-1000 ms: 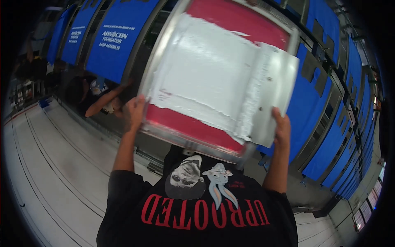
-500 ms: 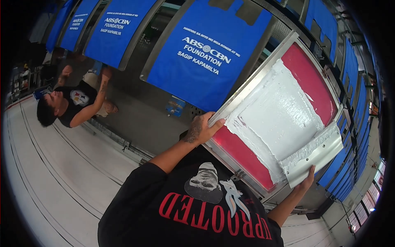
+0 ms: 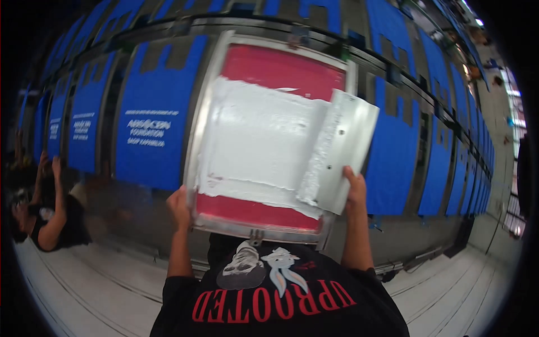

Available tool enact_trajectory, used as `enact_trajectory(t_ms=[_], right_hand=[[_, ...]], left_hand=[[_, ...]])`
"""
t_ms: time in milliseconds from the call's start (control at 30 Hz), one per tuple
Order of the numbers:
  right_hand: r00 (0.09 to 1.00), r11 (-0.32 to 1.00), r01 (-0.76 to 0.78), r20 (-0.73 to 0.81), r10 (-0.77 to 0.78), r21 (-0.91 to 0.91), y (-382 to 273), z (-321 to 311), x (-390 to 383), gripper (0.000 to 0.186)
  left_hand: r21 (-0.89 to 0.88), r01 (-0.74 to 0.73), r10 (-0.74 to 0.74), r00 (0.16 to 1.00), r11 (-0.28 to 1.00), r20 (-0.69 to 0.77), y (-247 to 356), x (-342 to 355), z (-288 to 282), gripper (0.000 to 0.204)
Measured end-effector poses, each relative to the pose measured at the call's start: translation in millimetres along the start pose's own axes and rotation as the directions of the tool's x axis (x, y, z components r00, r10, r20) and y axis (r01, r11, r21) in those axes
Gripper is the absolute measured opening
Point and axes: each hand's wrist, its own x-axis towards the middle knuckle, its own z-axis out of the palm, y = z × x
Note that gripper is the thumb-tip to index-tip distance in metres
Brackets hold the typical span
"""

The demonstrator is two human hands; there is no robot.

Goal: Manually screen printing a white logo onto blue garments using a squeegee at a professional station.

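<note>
My left hand [image 3: 179,203] is closed on the left side of a silver screen-printing frame [image 3: 209,121], near its lower corner. The frame's red mesh [image 3: 275,64] carries a wide layer of white ink [image 3: 250,137] across its middle. At the right side, a metal squeegee [image 3: 352,137] lies at a slant over the mesh, with a thick ridge of white ink along its left edge. My right hand [image 3: 355,185] grips the lower right of this squeegee, its thumb on the metal; whether it also grips the frame behind cannot be made out.
Rows of metal boards with blue printed fabric pieces [image 3: 151,101] run left and right, with more [image 3: 387,146] beside the frame and behind it. A co-worker [image 3: 50,219] at the far left reaches toward a board. Rails [image 3: 252,22] cross at the top. A pale floor [image 3: 449,281] shows below.
The frame and both my hands have swung from the lower right back to the middle, the frame now more upright. The view has turned, and the co-worker appears further left, arms raised toward a board.
</note>
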Motion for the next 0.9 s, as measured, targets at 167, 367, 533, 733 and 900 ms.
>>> enact_trajectory(t_ms=[167, 367, 533, 733, 900], right_hand=[[0.999, 0.999, -0.006, 0.050, 0.004, 0.032, -9, -14, 0, 0.050], [0.999, 0.999, -0.021, 0.041, 0.023, -0.036, -12, -7, 0, 0.052], [0.998, 0.997, -0.026, 0.053, 0.030, -0.078, -6, -4, 4, 0.052], [0.995, 0.995, 0.094, 0.028, -0.093, -0.040, 10, -27, 24, 0.050], [0.967, 0.896, 0.205, 0.223, -0.123, -0.393, -59, 5, -1, 0.048]], left_hand=[[0.094, 0.003, -0.008, 0.998, 0.996, 0.057, 23, -7, 15, 0.048], [0.095, 0.001, -0.008, 0.997, 0.995, 0.077, 11, 0, 14, 0.048], [0.115, 0.004, -0.009, 0.999, 0.993, 0.049, -3, -4, 15, 0.036], [0.398, -0.106, 0.036, 0.983, 0.911, 0.179, 38, -17, 21, 0.044], [0.303, -0.423, 0.388, 0.906, 0.854, 0.169, 29, -87, 28, 0.032]])
